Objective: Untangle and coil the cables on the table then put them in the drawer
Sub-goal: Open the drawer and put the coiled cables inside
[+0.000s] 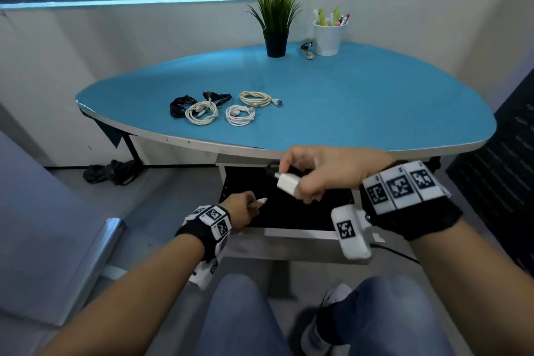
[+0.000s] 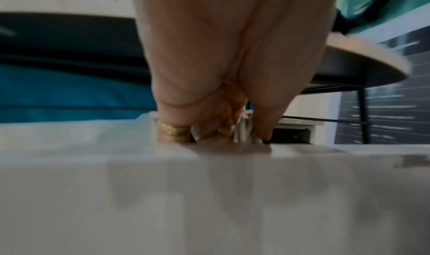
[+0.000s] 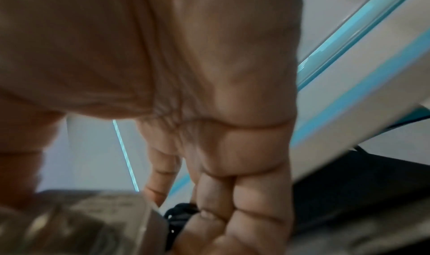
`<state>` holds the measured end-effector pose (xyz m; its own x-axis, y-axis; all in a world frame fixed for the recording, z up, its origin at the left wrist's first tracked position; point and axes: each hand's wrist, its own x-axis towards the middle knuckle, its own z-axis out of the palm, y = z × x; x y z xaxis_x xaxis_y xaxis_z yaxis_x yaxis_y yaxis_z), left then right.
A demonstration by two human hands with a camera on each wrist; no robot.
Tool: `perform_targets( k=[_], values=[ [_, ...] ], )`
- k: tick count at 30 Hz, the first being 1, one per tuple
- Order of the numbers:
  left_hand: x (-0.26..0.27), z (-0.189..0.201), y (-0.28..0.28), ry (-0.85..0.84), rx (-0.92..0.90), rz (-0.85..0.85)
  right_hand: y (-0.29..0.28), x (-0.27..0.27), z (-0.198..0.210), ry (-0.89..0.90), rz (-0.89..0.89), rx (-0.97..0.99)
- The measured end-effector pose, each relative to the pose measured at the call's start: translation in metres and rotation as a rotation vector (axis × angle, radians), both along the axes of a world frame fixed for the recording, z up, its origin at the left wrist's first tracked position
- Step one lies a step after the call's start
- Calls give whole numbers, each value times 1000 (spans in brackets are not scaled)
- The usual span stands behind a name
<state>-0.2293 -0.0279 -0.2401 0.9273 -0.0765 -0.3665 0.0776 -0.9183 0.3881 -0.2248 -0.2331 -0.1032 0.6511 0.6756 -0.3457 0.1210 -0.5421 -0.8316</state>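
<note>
Several coiled cables lie on the blue table: two black coils, a cream coil, a white coil and another cream coil. Under the table's front edge the drawer stands pulled out, its inside black. My right hand is above it and grips a white charger block with a black cable attached. My left hand is at the drawer's left side and pinches a whitish cable bundle. How much cable hangs below either hand is hidden.
A potted plant, a white cup of pens and a stapler stand at the table's far edge. A dark bundle lies on the floor left of the drawer. My knees are just below the drawer.
</note>
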Motion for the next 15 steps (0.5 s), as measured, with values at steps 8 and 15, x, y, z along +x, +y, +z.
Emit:
perform_targets(
  k=[8, 15],
  values=[
    [2, -8, 9, 168, 140, -87, 13, 19, -65, 50, 24, -293],
    [6, -1, 5, 283, 231, -217, 34, 39, -98, -51, 192, -583]
  ],
)
